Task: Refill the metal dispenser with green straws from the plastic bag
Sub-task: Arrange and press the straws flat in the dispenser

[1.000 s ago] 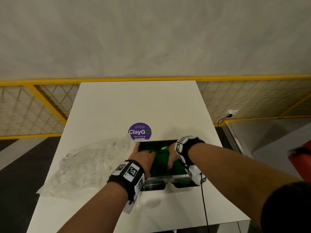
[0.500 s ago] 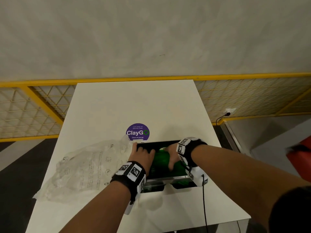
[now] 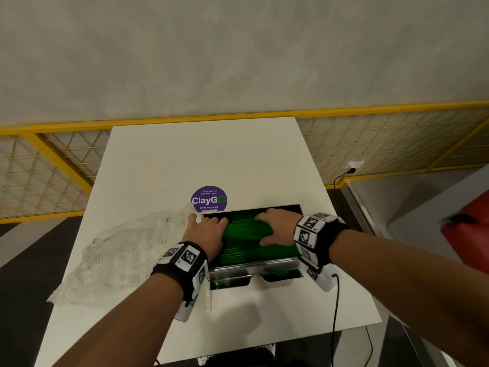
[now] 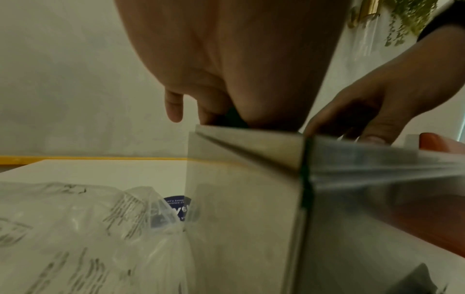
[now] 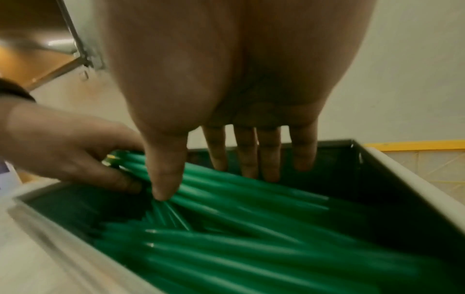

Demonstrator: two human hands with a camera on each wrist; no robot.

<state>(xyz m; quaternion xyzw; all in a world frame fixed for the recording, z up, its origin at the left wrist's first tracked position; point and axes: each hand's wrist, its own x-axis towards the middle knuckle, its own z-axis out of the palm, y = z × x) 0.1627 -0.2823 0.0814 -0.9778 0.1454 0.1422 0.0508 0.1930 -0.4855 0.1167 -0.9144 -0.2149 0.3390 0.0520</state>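
Note:
The metal dispenser [image 3: 254, 264] stands open-topped on the white table [image 3: 211, 154], its box full of green straws [image 3: 246, 234]. My left hand [image 3: 211, 223] reaches in at the left end, and the right wrist view shows its fingers [image 5: 75, 159] curled round the ends of some green straws [image 5: 251, 228]. My right hand [image 3: 275, 226] lies on the pile with straight fingers [image 5: 251, 159] and the thumb tip touching the straws. The crumpled clear plastic bag [image 3: 119, 255] lies left of the dispenser [image 4: 239, 199], touching its corner. The left wrist view hides most left fingers behind the metal wall.
A purple ClayGo sticker [image 3: 209, 199] is stuck on the table just behind the dispenser. A yellow mesh railing [image 3: 53, 165] runs behind the table. A black cable [image 3: 336, 300] hangs over the near right edge. A red object [image 3: 468, 234] stands to the right, off the table.
My right hand has let go of the straw bundle and now lies flat on the pile, further right. The straws have settled lower in the box. My left hand has stayed at the left end.

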